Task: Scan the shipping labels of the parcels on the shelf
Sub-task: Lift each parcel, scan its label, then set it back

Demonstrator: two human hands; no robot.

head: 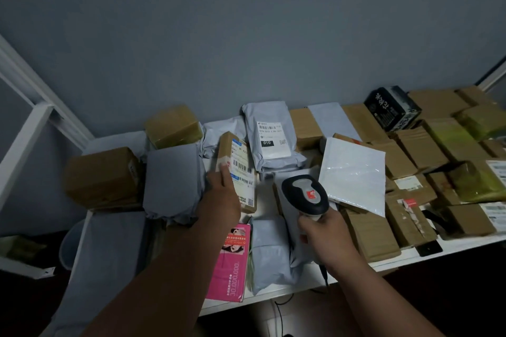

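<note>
Cardboard box (237,169) (one) gripped by left hand (221,199); right hand (325,232) grips one scanner (305,194)

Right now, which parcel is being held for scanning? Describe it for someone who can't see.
On the white shelf, look left of centre, just ahead of the scanner. The left hand holds a small brown box, the only one tilted up, with a barcoded white label.

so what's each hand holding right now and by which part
The right hand grips the grey and black handheld barcode scanner by its handle. The left hand holds the small brown cardboard box by its near left edge.
</note>
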